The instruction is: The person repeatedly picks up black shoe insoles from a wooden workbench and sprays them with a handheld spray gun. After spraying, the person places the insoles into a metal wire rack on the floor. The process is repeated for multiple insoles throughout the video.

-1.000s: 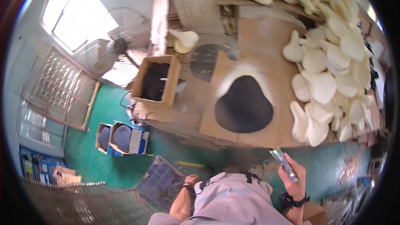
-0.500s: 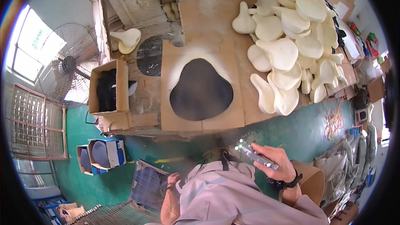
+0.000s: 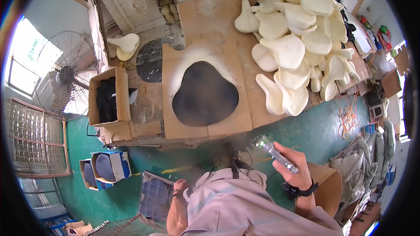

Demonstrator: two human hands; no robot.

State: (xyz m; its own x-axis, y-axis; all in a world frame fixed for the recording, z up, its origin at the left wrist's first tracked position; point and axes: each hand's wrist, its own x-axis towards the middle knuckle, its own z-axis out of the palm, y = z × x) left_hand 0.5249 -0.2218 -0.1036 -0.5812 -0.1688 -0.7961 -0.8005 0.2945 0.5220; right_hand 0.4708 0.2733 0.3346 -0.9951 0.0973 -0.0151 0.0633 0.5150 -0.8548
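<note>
My right hand (image 3: 291,164) is closed around a silver, tube-shaped tool (image 3: 280,156), held in front of my body over the floor, past the table's near edge. The tool's tip points up and left. Low at my left side hangs my left hand (image 3: 180,186), beside a wire rack (image 3: 154,196); its fingers are too small and blurred to read. On the table, a dark, rounded three-lobed sheet (image 3: 204,94) lies flat on a cardboard piece (image 3: 241,116). Pale residue rings the sheet's upper edge. Neither hand touches it.
Cream foam bicycle saddle pads (image 3: 286,50) are heaped on the table's right. An open carton (image 3: 124,105) with black pieces stands at its left, near a large fan (image 3: 65,74). On the floor are a box of dark saddles (image 3: 118,166), orange cords (image 3: 348,120) and a carton (image 3: 328,188).
My right hand has moved slightly to the right with the silver tool. The view has shifted a little, so the table's things sit further left. The left hand stays low at my side.
</note>
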